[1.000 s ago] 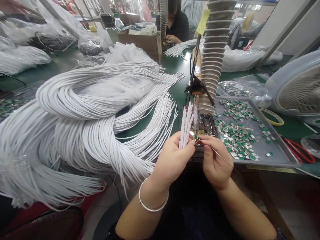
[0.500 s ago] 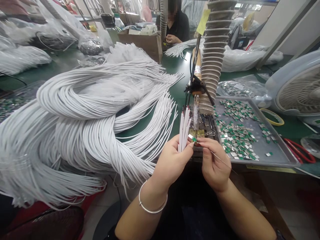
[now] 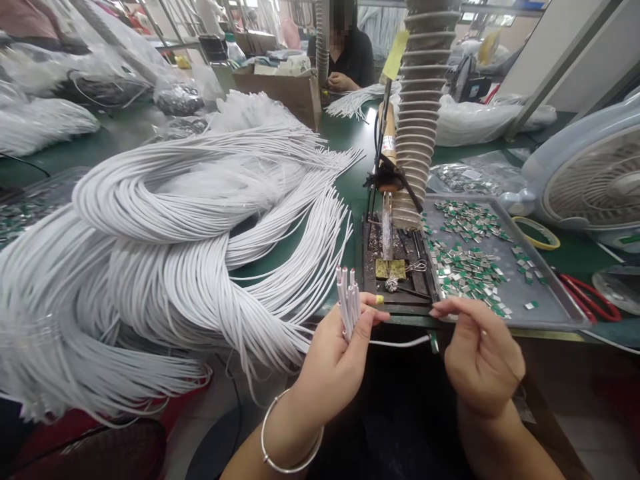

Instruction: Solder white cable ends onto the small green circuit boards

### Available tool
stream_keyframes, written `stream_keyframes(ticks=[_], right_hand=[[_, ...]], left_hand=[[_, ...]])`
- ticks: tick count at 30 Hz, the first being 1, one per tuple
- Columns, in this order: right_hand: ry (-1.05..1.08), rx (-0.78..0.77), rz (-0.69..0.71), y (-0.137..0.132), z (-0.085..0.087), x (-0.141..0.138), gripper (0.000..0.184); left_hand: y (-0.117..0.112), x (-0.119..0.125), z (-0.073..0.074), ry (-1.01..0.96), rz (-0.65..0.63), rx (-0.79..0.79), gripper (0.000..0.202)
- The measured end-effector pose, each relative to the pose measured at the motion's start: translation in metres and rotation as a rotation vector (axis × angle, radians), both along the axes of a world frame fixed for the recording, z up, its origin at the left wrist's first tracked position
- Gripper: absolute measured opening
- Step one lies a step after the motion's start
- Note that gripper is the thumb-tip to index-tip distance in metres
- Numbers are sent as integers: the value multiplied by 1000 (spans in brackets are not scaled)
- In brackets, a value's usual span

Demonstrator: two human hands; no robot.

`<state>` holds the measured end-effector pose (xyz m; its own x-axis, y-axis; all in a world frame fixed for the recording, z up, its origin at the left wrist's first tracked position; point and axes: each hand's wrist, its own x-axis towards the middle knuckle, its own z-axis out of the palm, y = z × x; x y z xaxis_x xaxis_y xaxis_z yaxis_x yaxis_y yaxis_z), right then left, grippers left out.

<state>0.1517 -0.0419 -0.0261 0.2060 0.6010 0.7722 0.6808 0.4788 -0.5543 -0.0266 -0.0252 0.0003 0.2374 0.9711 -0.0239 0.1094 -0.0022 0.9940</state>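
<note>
My left hand (image 3: 335, 353) is closed around a small bundle of white cables (image 3: 349, 300), whose stripped reddish ends point up. Its fingers reach right, and one tip carries something yellow. From beside this hand a single white cable (image 3: 400, 343) runs right, with a small green circuit board (image 3: 434, 342) at its end, hanging below the bench edge. My right hand (image 3: 483, 353) is curled with thumb and fingers together, right of that board and apart from it. A thin strand of solder wire shows faintly at its outer side; most of it is hidden.
A soldering iron (image 3: 387, 227) stands tip down over a yellow sponge (image 3: 391, 269), beside a ribbed duct (image 3: 417, 120). To the right lie a tray (image 3: 545, 303) of small boards, red-handled pliers (image 3: 590, 300) and a fan (image 3: 595, 173). Coiled white cables (image 3: 165, 220) cover the left. Opposite sits a person (image 3: 350, 60).
My hands have parted: the left came down and left, the right moved right and down. The board, earlier between my fingers near the iron, now hangs lower on its cable.
</note>
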Motion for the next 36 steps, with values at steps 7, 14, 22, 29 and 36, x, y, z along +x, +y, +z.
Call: stream_keyframes(ticks=[7, 14, 22, 29, 36], right_hand=[[-400, -335, -306, 27, 12, 53, 15], [-579, -558, -357, 43, 8, 67, 12], [-463, -419, -329, 38, 9, 65, 14], [-458, -305, -343, 36, 4, 65, 16], [-445, -247, -342, 34, -1, 66, 15]], left_hand=[[18, -5, -3, -12, -310, -122, 27], [26, -10, -9, -259, -536, -203, 19], [24, -7, -22, -249, -487, -240, 18], [17, -4, -19, -302, -445, -215, 25], [20, -6, -18, -376, -503, -258, 31]])
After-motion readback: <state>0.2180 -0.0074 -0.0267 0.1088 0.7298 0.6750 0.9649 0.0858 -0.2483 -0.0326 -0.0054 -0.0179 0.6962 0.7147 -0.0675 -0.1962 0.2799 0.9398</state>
